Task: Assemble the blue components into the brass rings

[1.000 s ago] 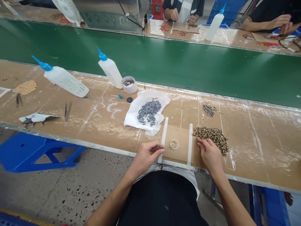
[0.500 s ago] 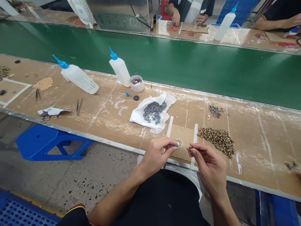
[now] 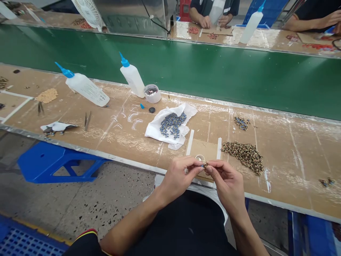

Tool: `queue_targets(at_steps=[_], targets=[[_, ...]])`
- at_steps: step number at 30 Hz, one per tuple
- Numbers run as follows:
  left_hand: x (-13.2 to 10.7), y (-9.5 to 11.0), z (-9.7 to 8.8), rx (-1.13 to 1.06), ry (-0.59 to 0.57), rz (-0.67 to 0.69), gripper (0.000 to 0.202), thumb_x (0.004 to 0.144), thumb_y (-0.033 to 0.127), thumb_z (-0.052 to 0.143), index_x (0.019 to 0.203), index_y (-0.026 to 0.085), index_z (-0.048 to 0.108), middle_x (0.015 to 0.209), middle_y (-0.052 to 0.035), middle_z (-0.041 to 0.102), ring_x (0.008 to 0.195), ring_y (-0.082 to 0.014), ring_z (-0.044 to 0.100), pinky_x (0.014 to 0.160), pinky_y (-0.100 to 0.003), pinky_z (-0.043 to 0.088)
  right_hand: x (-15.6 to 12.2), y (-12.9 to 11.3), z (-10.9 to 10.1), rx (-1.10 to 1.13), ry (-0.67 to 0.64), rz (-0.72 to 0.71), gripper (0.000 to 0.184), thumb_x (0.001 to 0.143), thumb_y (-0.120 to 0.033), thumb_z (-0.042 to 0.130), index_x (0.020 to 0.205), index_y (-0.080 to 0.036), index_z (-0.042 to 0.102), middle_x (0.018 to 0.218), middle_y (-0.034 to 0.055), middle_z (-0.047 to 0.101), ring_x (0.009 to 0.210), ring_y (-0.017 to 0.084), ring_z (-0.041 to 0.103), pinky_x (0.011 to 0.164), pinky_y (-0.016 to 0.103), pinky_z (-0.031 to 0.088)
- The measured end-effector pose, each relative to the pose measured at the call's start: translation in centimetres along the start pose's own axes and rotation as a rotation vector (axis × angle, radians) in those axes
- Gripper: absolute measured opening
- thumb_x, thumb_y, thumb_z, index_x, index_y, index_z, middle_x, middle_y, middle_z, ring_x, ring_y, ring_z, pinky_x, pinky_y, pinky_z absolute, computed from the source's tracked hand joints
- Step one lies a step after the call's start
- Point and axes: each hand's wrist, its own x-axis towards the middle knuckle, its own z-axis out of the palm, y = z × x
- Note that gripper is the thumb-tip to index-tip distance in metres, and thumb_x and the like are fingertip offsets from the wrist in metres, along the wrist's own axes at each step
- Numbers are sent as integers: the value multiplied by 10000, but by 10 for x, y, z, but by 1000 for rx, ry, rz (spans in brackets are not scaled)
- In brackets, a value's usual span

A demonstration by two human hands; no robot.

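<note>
My left hand (image 3: 182, 174) pinches a small blue part (image 3: 204, 165) between thumb and fingertips. Against it, my right hand (image 3: 226, 181) pinches a small brass-and-dark part (image 3: 206, 165), mostly covered by the fingers. Both sets of fingertips meet over a cardboard pad (image 3: 205, 147) edged with white tape strips, where a small clear ring (image 3: 200, 157) shows just behind them. A heap of brass-and-dark parts (image 3: 243, 156) lies right of the pad. Small blue metal-ended parts (image 3: 173, 124) are piled on white paper (image 3: 153, 129) beyond my left hand.
Two white squeeze bottles (image 3: 86, 89) (image 3: 132, 79) with blue nozzles stand or lean near a tape roll (image 3: 152, 94). Tweezers (image 3: 87, 121) lie further left. A green conveyor belt (image 3: 186, 64) runs behind the bench, with co-workers' hands (image 3: 205, 22) across it. A blue stool (image 3: 58, 161) stands below.
My right hand has moved left, bringing its small part up to the blue one in my left hand. The gap between the fingertips has closed.
</note>
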Motion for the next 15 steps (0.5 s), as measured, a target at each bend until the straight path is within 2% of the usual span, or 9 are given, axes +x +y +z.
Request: queue_targets(at_steps=[3, 7, 11, 15], targets=[[0, -1, 1, 61, 18, 55, 115, 922, 187, 632, 890, 140, 733, 793, -34, 711, 718, -143, 626, 675, -246, 464, -1, 0, 2, 2, 7, 8, 80, 879, -295, 715, 930, -238, 738, 854, 16, 715, 762, 127, 649, 710, 230, 558], [0, -3, 1, 157, 42, 196, 140, 943, 161, 593, 861, 142, 705, 770, -31, 691, 703, -137, 621, 667, -238, 471, -1, 2, 3, -25, -2, -1, 85, 888, -291, 699, 935, -222, 718, 907, 40, 714, 830, 165, 670, 739, 268, 548], [2, -3, -4, 288, 102, 343, 116, 947, 146, 579, 913, 171, 687, 825, -26, 661, 757, -141, 628, 705, -238, 478, 1, -4, 8, -100, -1, -92, 74, 913, -268, 653, 886, -205, 683, 854, 36, 684, 798, 167, 655, 734, 285, 519], [12, -6, -11, 499, 128, 473, 113, 952, 137, 560, 881, 166, 644, 818, -23, 630, 736, -141, 603, 714, -248, 462, 9, -9, 13, -160, 23, -204, 84, 920, -235, 618, 856, -193, 653, 842, 27, 651, 798, 155, 625, 742, 280, 493]])
